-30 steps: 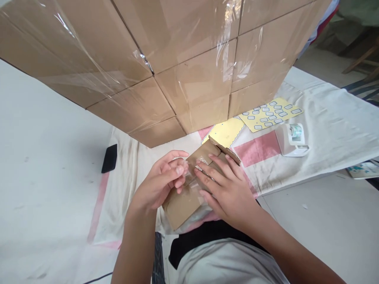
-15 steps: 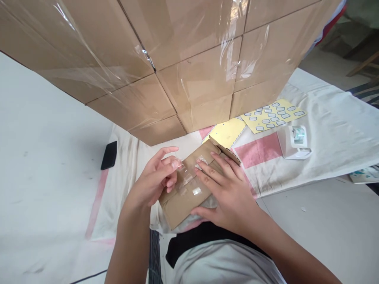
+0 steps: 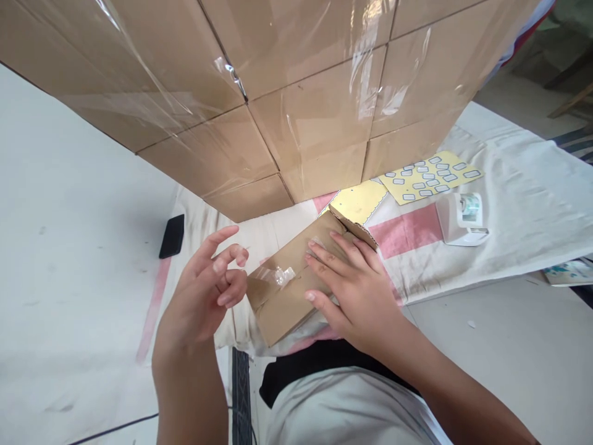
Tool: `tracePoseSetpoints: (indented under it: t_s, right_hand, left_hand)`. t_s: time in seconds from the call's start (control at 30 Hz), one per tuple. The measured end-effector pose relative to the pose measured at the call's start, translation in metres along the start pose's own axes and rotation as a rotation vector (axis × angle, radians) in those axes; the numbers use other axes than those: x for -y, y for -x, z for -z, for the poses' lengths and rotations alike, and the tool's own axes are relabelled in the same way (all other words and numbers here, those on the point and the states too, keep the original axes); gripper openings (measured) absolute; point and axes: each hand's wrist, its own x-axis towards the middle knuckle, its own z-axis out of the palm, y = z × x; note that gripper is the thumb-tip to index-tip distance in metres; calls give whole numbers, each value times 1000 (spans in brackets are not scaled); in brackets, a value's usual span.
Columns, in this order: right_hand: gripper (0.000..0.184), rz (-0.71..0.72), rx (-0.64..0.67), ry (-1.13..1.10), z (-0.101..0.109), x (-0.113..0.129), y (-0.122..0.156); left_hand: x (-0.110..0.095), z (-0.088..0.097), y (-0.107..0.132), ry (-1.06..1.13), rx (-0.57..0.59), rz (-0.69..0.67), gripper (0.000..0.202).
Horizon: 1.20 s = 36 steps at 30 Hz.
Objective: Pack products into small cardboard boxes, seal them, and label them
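A brown cardboard box (image 3: pixel 287 303) lies slanted in front of me, its flap (image 3: pixel 353 227) raised at the far right end. Clear tape (image 3: pixel 278 276) with wrinkles shines on its top. My right hand (image 3: pixel 349 278) rests flat over the box's right part, fingers spread and pressing on the cardboard. To the left of the box, my left hand (image 3: pixel 208 284) hovers apart from it, fingers loosely bent and separated, with nothing visible in them.
Stacked cardboard boxes (image 3: pixel 324 117) wrapped in clear tape rise behind. A white tape dispenser (image 3: pixel 456 222) stands right on the cloth (image 3: pixel 509 210), near yellow sheets (image 3: pixel 433 177). A black phone-like object (image 3: pixel 172 236) lies left. A dark cable (image 3: pixel 115 426) crosses the lower left.
My left hand has moved left, off the box and the tape, and its fingers have spread. The tape now lies on the box top. My right hand stays on the box.
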Motion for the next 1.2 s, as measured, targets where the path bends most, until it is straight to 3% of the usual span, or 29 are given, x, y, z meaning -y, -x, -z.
tracePoseSetpoints:
  t_s: [0.37, 0.43, 0.6, 0.7, 0.8, 0.9, 1.07, 1.2]
  right_hand:
    - [44, -5, 18, -4, 2, 1, 3]
    - [43, -7, 14, -4, 1, 1, 3]
    - [42, -10, -9, -15, -1, 1, 2]
    - [42, -10, -16, -20, -2, 0, 2]
    - [40, -18, -24, -24, -2, 0, 1]
    - [40, -23, -23, -23, -2, 1, 1]
    - [39, -18, -25, -4, -4, 0, 2]
    - [38, -12, -50, 10, -7, 0, 2]
  left_hand:
    - [-8, -10, 24, 98, 139, -34, 53]
    - [-7, -12, 22, 23, 94, 1, 54]
    - [1, -11, 10, -268, -148, 84, 66]
    - [8, -12, 6, -328, -168, 72, 72]
    - [11, -17, 9, -359, -186, 23, 65]
    - [9, -24, 17, -365, -170, -7, 68]
    - [5, -35, 31, -245, -60, -10, 99]
    - [11, -42, 32, -179, -37, -34, 106]
